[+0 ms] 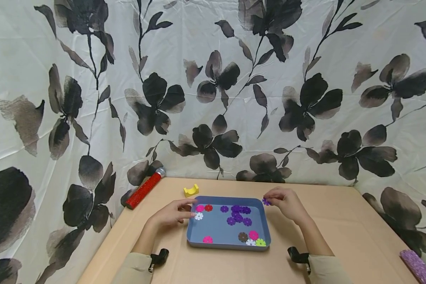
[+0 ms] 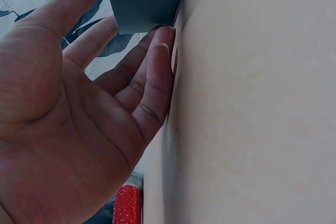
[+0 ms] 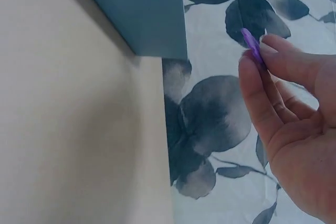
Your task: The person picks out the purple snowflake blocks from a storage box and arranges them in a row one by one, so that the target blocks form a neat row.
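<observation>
A shallow blue-grey tray (image 1: pixel 227 248) lies on the table. At its left rim, my left hand (image 1: pixel 172 213) grips the far corner, with the thumb over the edge; the lower fingers curl in close to the tabletop in the left wrist view. Just off the tray's right far corner, my right hand (image 1: pixel 285 203) pinches a purple notched disc (image 3: pixel 252 44) between thumb and fingertips, held up on edge. Inside the tray, several purple notched discs (image 1: pixel 237 217) are bunched right of the middle. A pink disc (image 1: pixel 200 208), a red disc (image 1: pixel 208 208) and a white disc (image 1: pixel 198 216) sit near my left thumb.
The tray's near right corner holds brown (image 1: pixel 243 237), pink, white and green discs; a pink disc (image 1: pixel 207 239) lies near left. Beyond the tray stands a yellow curved block (image 1: pixel 191 191). A red glittery tube (image 1: pixel 145 189) lies far left, a purple glittery roll (image 1: pixel 419 266) at right.
</observation>
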Demonstrator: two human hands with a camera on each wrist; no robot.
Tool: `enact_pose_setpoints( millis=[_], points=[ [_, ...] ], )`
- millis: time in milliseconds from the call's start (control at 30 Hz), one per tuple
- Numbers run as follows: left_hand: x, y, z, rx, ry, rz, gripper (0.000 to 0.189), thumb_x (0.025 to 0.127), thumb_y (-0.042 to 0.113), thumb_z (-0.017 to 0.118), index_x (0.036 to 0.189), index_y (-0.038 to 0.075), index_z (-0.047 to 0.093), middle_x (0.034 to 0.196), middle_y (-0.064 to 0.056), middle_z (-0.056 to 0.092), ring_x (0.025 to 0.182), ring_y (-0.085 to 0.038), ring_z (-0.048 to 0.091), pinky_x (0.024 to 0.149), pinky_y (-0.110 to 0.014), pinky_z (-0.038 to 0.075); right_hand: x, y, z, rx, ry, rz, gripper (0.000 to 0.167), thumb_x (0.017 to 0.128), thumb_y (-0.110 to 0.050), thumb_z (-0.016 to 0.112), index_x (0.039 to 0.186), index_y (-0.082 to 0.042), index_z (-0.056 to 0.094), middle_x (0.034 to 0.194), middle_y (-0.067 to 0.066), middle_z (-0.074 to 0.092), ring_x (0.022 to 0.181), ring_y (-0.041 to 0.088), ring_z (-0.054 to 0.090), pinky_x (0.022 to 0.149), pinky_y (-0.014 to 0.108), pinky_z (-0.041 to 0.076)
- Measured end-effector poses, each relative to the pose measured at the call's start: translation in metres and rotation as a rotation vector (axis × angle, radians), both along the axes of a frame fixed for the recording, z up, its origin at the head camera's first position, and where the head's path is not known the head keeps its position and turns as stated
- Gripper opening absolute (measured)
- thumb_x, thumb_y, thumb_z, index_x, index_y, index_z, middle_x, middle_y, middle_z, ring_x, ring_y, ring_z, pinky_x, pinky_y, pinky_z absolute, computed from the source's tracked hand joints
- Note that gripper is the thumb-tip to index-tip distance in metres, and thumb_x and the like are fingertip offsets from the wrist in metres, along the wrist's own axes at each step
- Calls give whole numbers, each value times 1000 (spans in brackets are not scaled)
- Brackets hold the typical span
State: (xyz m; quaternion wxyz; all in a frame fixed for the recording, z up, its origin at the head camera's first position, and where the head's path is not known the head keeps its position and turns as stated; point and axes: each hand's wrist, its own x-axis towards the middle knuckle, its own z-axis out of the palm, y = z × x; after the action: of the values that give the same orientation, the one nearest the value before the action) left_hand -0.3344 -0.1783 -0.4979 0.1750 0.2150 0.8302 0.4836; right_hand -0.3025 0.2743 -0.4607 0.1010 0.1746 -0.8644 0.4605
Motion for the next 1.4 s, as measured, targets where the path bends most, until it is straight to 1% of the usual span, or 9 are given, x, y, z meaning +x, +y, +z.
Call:
enact_pose_setpoints(
  millis=[100, 200, 333, 433, 700, 867, 1000, 1233, 1400],
  points=[
    [0, 0, -1, 7, -6, -3, 58, 99, 29, 73, 152, 13, 54, 132, -16, 65, 108, -24, 61, 80, -38, 57, -1, 7, -2, -20, -1, -4, 15, 96, 2, 70, 107, -2, 79, 107, 16, 76, 89, 21, 74, 78, 22, 59],
    [-1, 0, -1, 8, -8, -4, 57, 99, 29, 72, 151, 14, 54, 133, -17, 64, 107, -24, 61, 79, -37, 57, -3, 14, -4, -22, -32, -20, 14, 96, -1, 72, 108, -1, 79, 106, 15, 77, 88, 18, 73, 78, 21, 58],
    [-2, -1, -1, 4, -7, -6, 58, 99, 31, 72, 152, 14, 54, 135, -17, 64, 107, -24, 60, 78, -36, 57, -4, 21, -6, -11, -83, -23, 19, 92, -2, 76, 111, 2, 77, 108, 16, 77, 91, 18, 73, 79, 20, 58],
    [-2, -2, -1, 0, -7, -8, 60, 99, 33, 72, 152, 14, 53, 136, -17, 64, 109, -24, 61, 79, -36, 57, -5, 25, -9, -5, -121, -2, 23, 90, 0, 77, 113, 4, 76, 109, 18, 76, 93, 21, 73, 79, 19, 58],
    [-3, -3, -3, -5, -10, -14, 61, 99, 33, 72, 153, 16, 52, 138, -18, 63, 113, -24, 62, 80, -37, 58, -5, 29, -19, 101, -191, 56, 23, 88, 7, 73, 110, 8, 75, 102, 18, 77, 89, 19, 71, 76, 20, 57],
    [-3, -3, -3, -10, -6, -13, 60, 99, 33, 72, 154, 16, 52, 139, -17, 63, 113, -23, 62, 79, -34, 58, -6, 30, -27, 136, -250, 63, 19, 86, 2, 79, 105, 4, 77, 97, 13, 78, 85, 19, 68, 76, 22, 56],
    [-2, -3, -2, -7, -7, -13, 61, 99, 34, 71, 154, 16, 52, 140, -17, 63, 112, -23, 62, 78, -32, 58, -6, 32, -32, 163, -281, 63, 18, 83, -1, 83, 100, 0, 76, 93, 10, 76, 83, 20, 65, 72, 24, 55],
    [-3, -3, -2, -6, -14, -6, 62, 98, 36, 73, 154, 16, 52, 140, -16, 63, 113, -24, 62, 79, -33, 58, -7, 34, -37, 181, -308, 111, 22, 82, -2, 85, 101, 0, 75, 89, 10, 72, 74, 21, 59, 59, 27, 54],
    [-2, -2, -2, 0, -18, -8, 61, 99, 33, 72, 154, 15, 52, 141, -17, 62, 113, -25, 61, 80, -35, 58, -6, 33, -37, 197, -309, 114, 20, 82, -3, 85, 99, -1, 75, 87, 8, 71, 72, 19, 58, 58, 27, 53]
  ],
)
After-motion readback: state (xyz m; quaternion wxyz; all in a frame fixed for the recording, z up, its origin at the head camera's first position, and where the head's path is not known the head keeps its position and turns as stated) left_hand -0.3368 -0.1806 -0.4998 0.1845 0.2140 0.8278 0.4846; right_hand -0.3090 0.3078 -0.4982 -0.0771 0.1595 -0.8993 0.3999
